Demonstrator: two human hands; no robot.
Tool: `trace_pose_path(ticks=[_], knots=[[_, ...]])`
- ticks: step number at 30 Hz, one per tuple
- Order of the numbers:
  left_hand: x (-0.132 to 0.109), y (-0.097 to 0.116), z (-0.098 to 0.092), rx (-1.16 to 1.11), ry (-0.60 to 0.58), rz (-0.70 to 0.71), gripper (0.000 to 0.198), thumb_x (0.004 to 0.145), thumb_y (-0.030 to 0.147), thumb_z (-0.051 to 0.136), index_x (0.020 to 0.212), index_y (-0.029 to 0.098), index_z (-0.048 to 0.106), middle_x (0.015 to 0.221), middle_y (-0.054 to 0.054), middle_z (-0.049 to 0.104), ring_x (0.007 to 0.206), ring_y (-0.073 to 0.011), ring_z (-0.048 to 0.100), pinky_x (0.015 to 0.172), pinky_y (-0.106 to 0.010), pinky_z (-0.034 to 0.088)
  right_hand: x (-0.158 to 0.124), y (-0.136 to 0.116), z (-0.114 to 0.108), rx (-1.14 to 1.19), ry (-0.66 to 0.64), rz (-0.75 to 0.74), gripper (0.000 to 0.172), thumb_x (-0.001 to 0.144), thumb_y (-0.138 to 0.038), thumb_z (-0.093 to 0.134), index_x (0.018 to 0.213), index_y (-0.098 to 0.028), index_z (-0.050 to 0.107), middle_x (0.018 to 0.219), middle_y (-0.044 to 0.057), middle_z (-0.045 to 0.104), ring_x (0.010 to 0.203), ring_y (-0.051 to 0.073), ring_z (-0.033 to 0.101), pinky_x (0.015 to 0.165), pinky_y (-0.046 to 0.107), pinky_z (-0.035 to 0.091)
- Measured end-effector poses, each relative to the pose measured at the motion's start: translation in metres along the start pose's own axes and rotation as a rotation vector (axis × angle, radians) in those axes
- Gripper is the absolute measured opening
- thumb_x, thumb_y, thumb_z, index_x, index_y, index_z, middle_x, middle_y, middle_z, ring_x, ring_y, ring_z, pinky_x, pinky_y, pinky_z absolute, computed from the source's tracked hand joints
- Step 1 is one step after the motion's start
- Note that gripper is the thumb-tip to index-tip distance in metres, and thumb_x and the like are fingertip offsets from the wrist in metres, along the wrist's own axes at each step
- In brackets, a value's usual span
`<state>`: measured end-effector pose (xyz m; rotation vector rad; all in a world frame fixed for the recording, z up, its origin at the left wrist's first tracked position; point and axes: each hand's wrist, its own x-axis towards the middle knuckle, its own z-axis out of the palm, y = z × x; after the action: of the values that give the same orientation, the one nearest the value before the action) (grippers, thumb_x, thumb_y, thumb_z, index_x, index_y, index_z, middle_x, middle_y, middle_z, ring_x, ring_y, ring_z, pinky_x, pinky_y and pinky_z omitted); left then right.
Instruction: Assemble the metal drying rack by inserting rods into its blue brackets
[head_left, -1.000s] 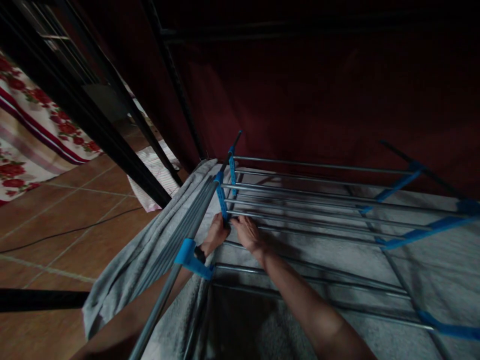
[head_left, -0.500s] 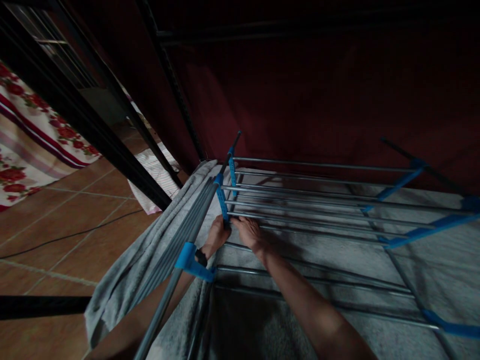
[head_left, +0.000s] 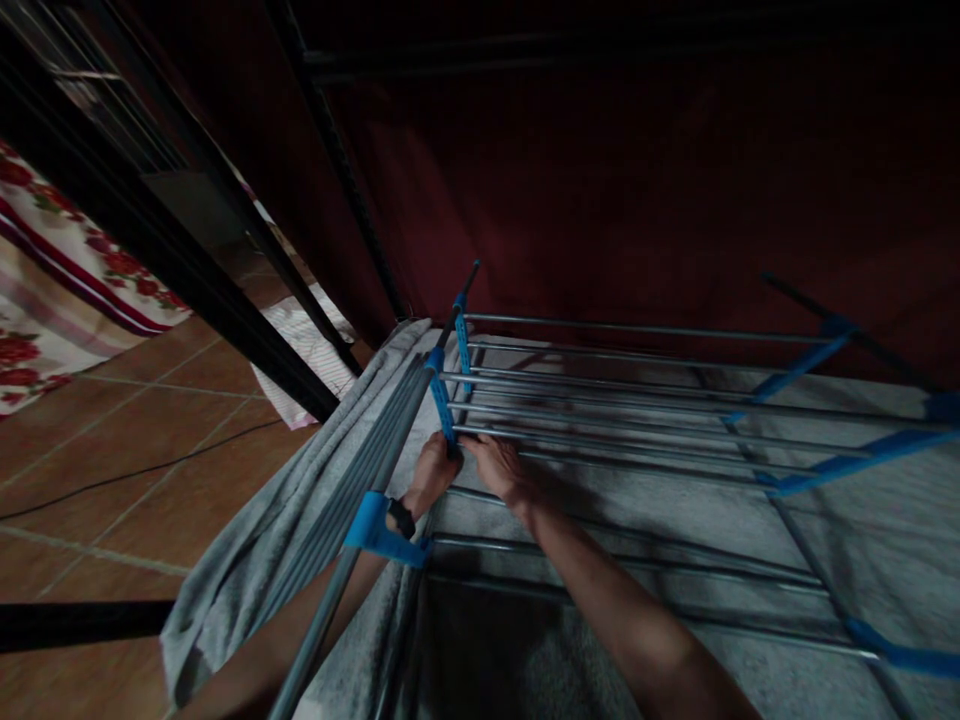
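A rack of grey metal tubes joined by blue plastic brackets stands on a grey blanket. My left hand, with a dark band on its wrist, is closed round the lower end of a blue bracket on the rack's left side. Right beside it, my right hand has its fingers bent around the end of a metal tube at that bracket. The fingertips and the joint between them are partly hidden. Closer to me, another blue bracket sits on the left upright, above my left forearm.
Several loose grey tubes lie along the left of the rack on the blanket. Black metal posts and a dark red wall panel surround it. A cable crosses the tiled floor; a flowered cloth hangs left.
The view has shifted very slightly. Both hands stay at the same bracket, and the rack stands as before.
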<state>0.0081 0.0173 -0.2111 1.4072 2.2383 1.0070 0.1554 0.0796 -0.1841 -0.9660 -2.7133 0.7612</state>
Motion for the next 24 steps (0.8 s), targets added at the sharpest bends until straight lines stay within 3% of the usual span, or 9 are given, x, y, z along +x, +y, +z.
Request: trace_pose_path(ticks=[5,17,24], knots=[[0.003,-0.006,0.004,0.014,-0.021,-0.038,0.023,0.075,0.01,0.059,0.096,0.017,0.066,0.09,-0.006,0.072,0.081,-0.021,0.066,0.075,-0.03,0.051,-0.003,0.001,-0.003,0.011,-0.018,-0.014,0.053,0.099,-0.016,0.033,0.142,-0.035,0.058,0.136,0.003,0.064,0.122,0.023,0.059,0.1,0.036,0.046],[0.006,0.008,-0.014,0.184,-0.103,-0.107,0.032,0.08,0.01,0.055,0.109,0.018,0.068,0.103,-0.01,0.076,0.097,-0.0251,0.069,0.087,-0.034,0.051,-0.004,0.004,-0.001,-0.024,-0.034,0.017,0.057,0.097,-0.012,0.033,0.142,-0.037,0.058,0.13,0.002,0.067,0.118,0.022,0.061,0.096,0.032,0.046],[0.001,0.02,-0.018,0.294,-0.118,-0.136,0.031,0.084,0.013,0.058,0.113,0.019,0.068,0.105,-0.01,0.076,0.099,-0.0257,0.069,0.084,-0.031,0.049,-0.003,0.005,-0.001,0.014,-0.014,0.008,0.059,0.095,-0.007,0.035,0.139,-0.038,0.06,0.138,-0.002,0.064,0.127,0.02,0.056,0.103,0.033,0.044]])
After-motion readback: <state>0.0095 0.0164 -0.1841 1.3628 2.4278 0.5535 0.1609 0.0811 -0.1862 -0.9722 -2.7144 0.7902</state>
